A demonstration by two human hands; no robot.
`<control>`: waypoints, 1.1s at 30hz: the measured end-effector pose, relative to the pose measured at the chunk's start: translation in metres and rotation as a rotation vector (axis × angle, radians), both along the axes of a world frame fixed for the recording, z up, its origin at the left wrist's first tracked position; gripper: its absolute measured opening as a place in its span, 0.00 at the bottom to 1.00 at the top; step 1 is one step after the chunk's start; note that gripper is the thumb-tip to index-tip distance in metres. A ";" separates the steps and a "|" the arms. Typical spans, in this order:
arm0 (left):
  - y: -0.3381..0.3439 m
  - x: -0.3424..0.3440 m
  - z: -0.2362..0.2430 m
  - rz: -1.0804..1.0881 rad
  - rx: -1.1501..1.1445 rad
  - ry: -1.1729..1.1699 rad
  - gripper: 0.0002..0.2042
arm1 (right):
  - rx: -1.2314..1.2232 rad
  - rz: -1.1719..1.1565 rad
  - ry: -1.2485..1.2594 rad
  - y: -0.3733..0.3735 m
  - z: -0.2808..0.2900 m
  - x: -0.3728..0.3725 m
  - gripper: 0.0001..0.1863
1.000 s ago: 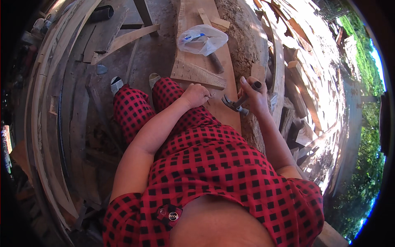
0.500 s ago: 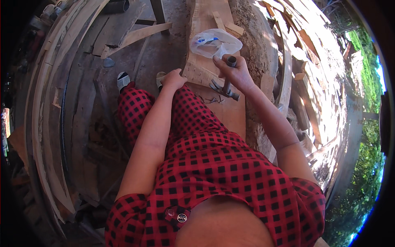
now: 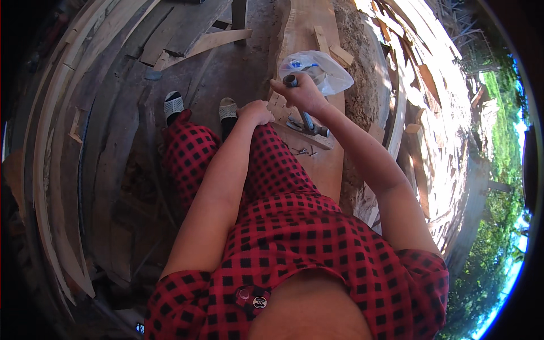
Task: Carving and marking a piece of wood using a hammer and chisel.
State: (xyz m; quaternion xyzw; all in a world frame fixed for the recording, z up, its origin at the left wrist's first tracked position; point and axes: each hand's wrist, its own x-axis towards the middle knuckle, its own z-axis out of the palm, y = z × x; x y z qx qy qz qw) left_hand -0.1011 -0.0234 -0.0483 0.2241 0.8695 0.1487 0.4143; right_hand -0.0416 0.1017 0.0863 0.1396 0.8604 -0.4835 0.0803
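Observation:
My right hand (image 3: 306, 95) is wrapped round the handle of a claw hammer (image 3: 307, 123). The hammer's head hangs low, just over a short piece of wood (image 3: 292, 131) with several nails standing in it. This piece lies across a long, wide board (image 3: 320, 170). My left hand (image 3: 256, 112) is closed at the left end of the short piece, its fingertips partly hidden. Loose nails (image 3: 304, 151) lie on the board on the near side of the piece. Beyond my right hand sits a clear plastic bag (image 3: 334, 76) with something blue in it.
Small wooden offcuts (image 3: 340, 55) lie on the board past the bag. A rough-barked log (image 3: 362, 62) runs along its right side, with stacked lumber (image 3: 422, 147) beyond. Long planks (image 3: 62, 141) line the left. My sandalled feet (image 3: 174, 106) rest on the floor.
The view has shifted a little. My right hand has moved left with the hammer, closer to my left hand. My left hand stays at the end of the short piece.

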 end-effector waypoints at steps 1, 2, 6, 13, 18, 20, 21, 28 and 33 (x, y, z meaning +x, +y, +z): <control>0.000 0.000 0.002 0.004 0.001 -0.004 0.31 | -0.015 0.002 -0.006 -0.002 0.001 -0.003 0.25; 0.000 0.001 0.004 0.010 0.000 0.011 0.32 | -0.016 0.006 -0.009 -0.005 0.003 -0.005 0.25; 0.004 0.006 0.022 -0.005 -0.036 0.067 0.39 | -0.108 -0.065 -0.017 -0.008 0.004 -0.008 0.21; 0.011 0.001 0.015 -0.082 -0.033 0.035 0.45 | -0.335 -0.114 0.193 0.004 -0.006 0.017 0.19; 0.014 -0.003 -0.006 -0.077 -0.070 0.057 0.46 | -0.615 -0.197 0.351 0.066 0.004 0.117 0.15; 0.010 -0.004 -0.003 -0.068 -0.033 0.023 0.45 | -0.691 -0.243 0.398 0.076 0.007 0.137 0.14; 0.011 -0.004 0.002 -0.052 0.005 -0.009 0.44 | -0.735 -0.269 0.430 0.081 0.004 0.145 0.14; 0.029 0.074 0.033 -0.160 0.211 0.559 0.28 | -0.683 -0.336 0.380 0.068 0.026 0.175 0.14; 0.033 0.117 0.052 -0.463 0.327 0.300 0.15 | -0.746 -0.344 0.438 0.064 0.031 0.191 0.15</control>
